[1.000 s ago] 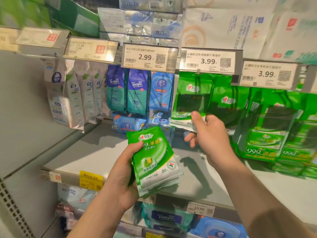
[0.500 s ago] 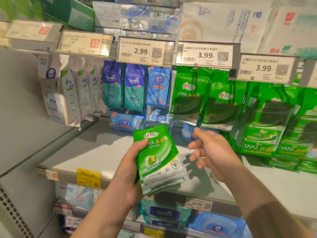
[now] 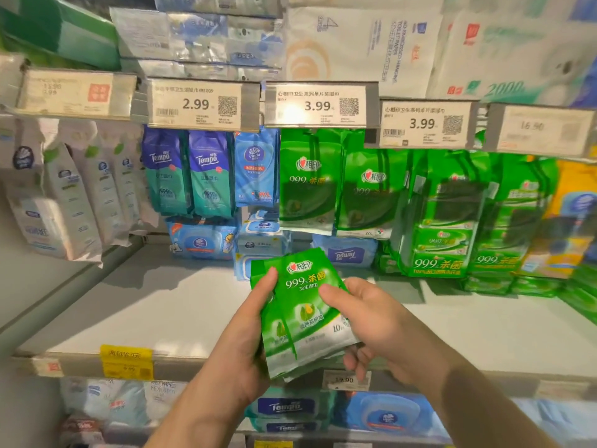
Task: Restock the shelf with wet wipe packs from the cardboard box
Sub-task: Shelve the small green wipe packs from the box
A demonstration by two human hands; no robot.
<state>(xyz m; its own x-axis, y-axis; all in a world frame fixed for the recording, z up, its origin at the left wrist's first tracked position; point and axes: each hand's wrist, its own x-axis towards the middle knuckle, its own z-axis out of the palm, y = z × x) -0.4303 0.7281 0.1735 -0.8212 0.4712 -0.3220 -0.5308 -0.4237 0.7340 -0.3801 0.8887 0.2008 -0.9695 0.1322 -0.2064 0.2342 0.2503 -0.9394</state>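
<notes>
Since half a second ago the right hand (image 3: pixel 371 321) has come back from the hanging packs and now pinches the top pack of the green stack (image 3: pixel 303 312), thumb on its front and fingers curled beneath the lower right corner. Holding the stack from its left side, the left hand (image 3: pixel 248 334) has its thumb pressed on the front near the top edge, with the fingers hidden behind. That stack of green wet wipe packs sits in front of the shelf (image 3: pixel 168 305), just above its front lip. Behind the stack, at the back of the shelf, hang matching green packs (image 3: pixel 310 182) under a 3.99 price tag (image 3: pixel 319 105). To their left hang blue packs (image 3: pixel 190 176) under a 2.99 tag (image 3: pixel 197 105). A yellow label (image 3: pixel 126 362) is stuck to the shelf's front edge, left of the stack.
</notes>
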